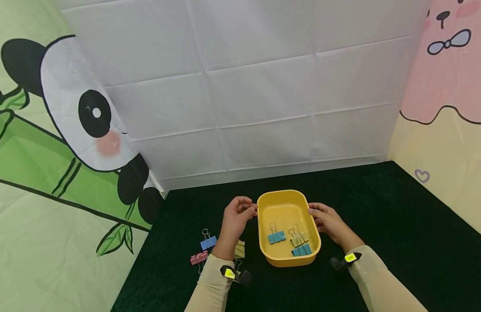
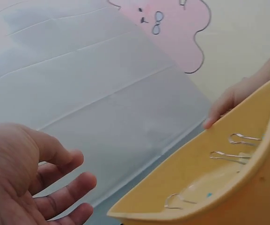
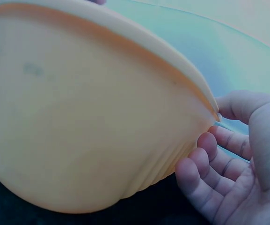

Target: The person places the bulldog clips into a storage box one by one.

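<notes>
A yellow plastic tray [image 1: 285, 262] with rounded corners is in the middle of the head view. Inside lie two teal binder clips [image 1: 277, 237] and a yellow binder clip [image 1: 299, 239]. My right hand [image 1: 329, 223] grips its right rim; the right wrist view shows the thumb at the rim and the other fingers curled against the outer wall. At the left rim is my left hand [image 1: 236, 216], with fingertips close beside it. In the left wrist view the left hand's fingers [image 2: 69, 192] are loosely bent, with a gap between them and the tray [image 2: 261, 183].
Left of the tray, a blue binder clip [image 1: 208, 242], a pink binder clip [image 1: 199, 258] and a yellow binder clip [image 1: 239, 249] lie on the dark green cloth [image 1: 361, 195], partly behind my left arm. A white curtain [image 1: 263, 95] hangs behind, with printed panels on both sides.
</notes>
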Demonstrator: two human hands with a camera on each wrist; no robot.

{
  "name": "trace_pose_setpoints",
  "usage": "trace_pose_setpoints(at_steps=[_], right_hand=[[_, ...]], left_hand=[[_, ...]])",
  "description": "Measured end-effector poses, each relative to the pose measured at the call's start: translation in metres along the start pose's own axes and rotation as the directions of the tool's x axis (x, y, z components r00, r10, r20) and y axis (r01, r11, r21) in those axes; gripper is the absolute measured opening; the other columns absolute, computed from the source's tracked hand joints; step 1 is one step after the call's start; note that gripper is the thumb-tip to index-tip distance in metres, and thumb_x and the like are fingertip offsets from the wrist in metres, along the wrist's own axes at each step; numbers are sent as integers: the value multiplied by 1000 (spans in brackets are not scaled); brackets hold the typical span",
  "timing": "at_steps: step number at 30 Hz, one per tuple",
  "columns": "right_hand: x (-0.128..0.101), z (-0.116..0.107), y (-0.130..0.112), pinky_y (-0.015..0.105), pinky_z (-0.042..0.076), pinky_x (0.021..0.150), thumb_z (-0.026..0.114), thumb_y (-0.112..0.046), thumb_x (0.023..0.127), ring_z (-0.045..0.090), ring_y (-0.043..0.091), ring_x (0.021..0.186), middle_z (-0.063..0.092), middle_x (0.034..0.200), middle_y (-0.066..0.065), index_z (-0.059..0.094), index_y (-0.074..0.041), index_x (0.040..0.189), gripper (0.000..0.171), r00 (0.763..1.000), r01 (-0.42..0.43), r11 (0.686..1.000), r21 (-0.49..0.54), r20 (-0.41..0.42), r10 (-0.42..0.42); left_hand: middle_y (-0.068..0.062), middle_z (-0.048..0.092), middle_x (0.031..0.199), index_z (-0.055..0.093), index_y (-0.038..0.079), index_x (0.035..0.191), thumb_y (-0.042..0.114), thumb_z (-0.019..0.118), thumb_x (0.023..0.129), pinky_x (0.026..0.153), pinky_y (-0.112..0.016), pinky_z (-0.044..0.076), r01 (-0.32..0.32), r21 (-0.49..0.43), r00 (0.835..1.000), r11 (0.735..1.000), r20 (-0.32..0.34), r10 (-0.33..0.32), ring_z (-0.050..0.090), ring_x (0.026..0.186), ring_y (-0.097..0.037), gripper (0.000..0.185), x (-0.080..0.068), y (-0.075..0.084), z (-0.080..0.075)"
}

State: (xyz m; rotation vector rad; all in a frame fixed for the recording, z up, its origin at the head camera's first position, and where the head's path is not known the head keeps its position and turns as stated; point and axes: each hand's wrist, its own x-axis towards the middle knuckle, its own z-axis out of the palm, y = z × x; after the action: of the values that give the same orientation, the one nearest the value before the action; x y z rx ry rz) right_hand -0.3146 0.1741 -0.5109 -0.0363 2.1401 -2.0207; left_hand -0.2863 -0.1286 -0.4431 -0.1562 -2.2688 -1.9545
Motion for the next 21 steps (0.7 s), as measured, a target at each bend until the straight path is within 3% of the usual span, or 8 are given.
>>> trace_pose_setpoints(at_steps=[5,12,21], right_hand=[[2,-2,1,36,58,78,55,-39,104,65,25,90,61,124,18,42,-5,148,57,1000,-6,1000,4,1,6],[3,-2,2,36,58,78,57,-39,103,65,24,91,61,124,17,42,-5,148,59,1000,0,1000,9,3,0],[3,-2,3,35,59,77,57,-40,103,65,23,90,62,122,16,42,-4,147,59,1000,1,1000,10,2,-1]], left_hand=[[-7,72,104,62,10,113,12,69,97,86,-35,58,15,-5,995,1000,-99,-15,69,87,-19,18,6,1,-18],[-5,67,97,62,5,113,9,68,96,76,-31,58,43,-84,972,996,-228,-61,67,81,-16,19,13,-3,-51],[-2,64,96,60,4,115,12,66,98,76,-32,58,94,-117,952,989,-279,-123,66,82,-16,20,15,-19,-88]])
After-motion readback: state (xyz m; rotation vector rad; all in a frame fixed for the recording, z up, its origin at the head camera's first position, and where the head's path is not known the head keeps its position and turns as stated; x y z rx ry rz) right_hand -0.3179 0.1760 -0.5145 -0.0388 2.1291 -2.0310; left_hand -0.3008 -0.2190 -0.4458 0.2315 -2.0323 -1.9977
